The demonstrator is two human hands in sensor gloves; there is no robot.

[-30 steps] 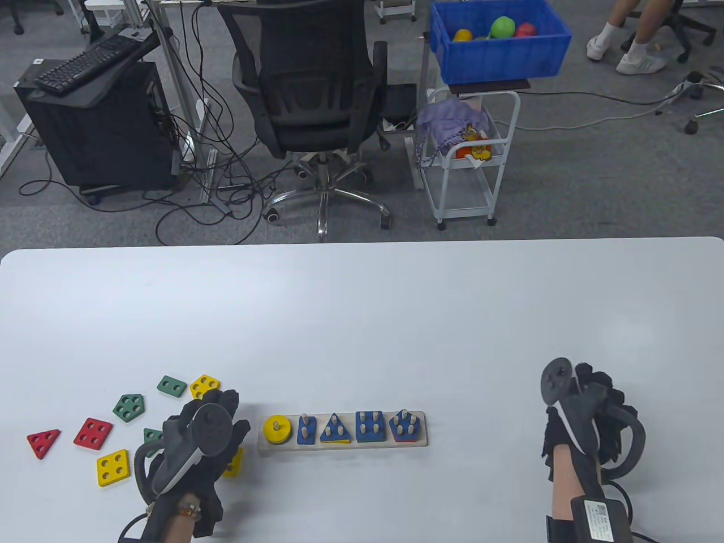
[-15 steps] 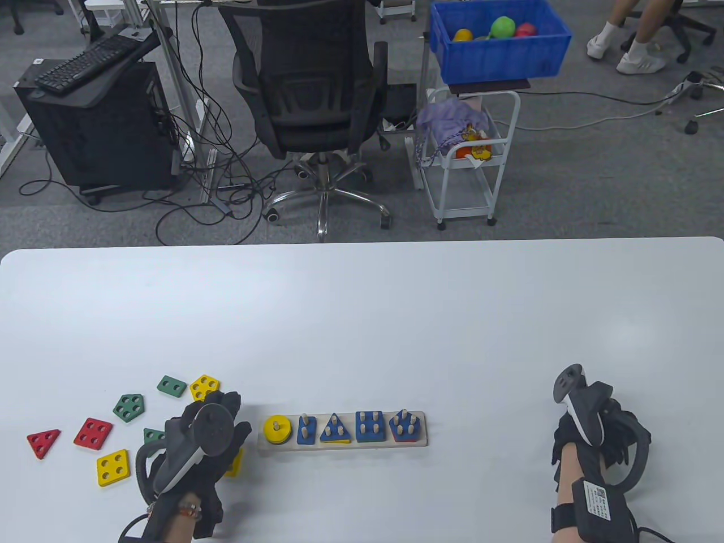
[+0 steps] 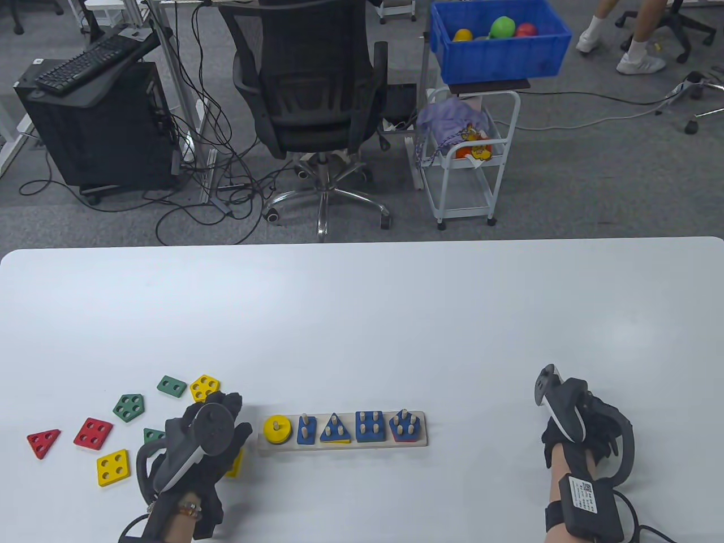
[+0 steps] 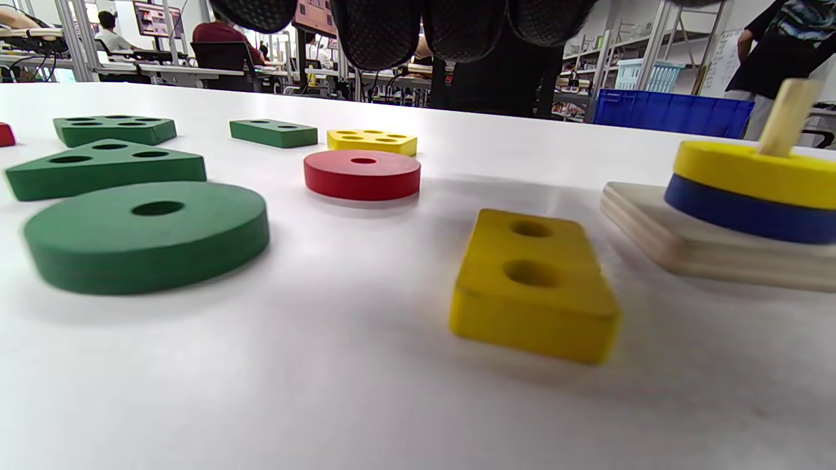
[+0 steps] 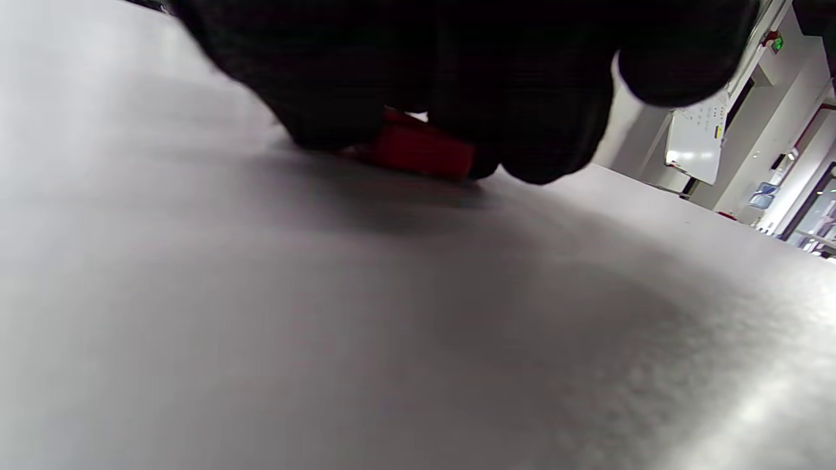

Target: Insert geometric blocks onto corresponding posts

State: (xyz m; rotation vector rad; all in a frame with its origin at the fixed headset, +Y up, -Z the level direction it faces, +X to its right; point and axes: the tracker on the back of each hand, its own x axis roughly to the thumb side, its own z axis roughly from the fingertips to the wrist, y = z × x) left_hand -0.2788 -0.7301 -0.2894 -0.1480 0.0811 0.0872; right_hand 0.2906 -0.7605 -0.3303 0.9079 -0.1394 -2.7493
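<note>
The wooden peg board (image 3: 342, 444) lies in front of me with a yellow disc (image 3: 277, 431) and blue blocks stacked on its posts. My left hand (image 3: 203, 438) hovers over loose blocks just left of the board, holding nothing; its fingertips (image 4: 379, 26) hang above a red disc (image 4: 362, 175). A yellow two-hole rectangle (image 4: 532, 281) and a green disc (image 4: 147, 232) lie under it. My right hand (image 3: 582, 416) is far right on the table, its fingers (image 5: 535, 98) wrapped around a small red block (image 5: 418, 153) that touches the tabletop; most of the block is hidden.
Loose blocks lie left of the board: red triangle (image 3: 43, 442), red square (image 3: 93, 433), yellow square (image 3: 112, 467), green pentagon (image 3: 129, 407), green rectangle (image 3: 171, 386), yellow pentagon (image 3: 204, 387). An office chair (image 3: 311, 85) and cart stand beyond the table's far edge.
My right hand has rolled over, its tracker turning from flat to edge-on, and shifted slightly left and lower on the table. My left hand has barely moved.
</note>
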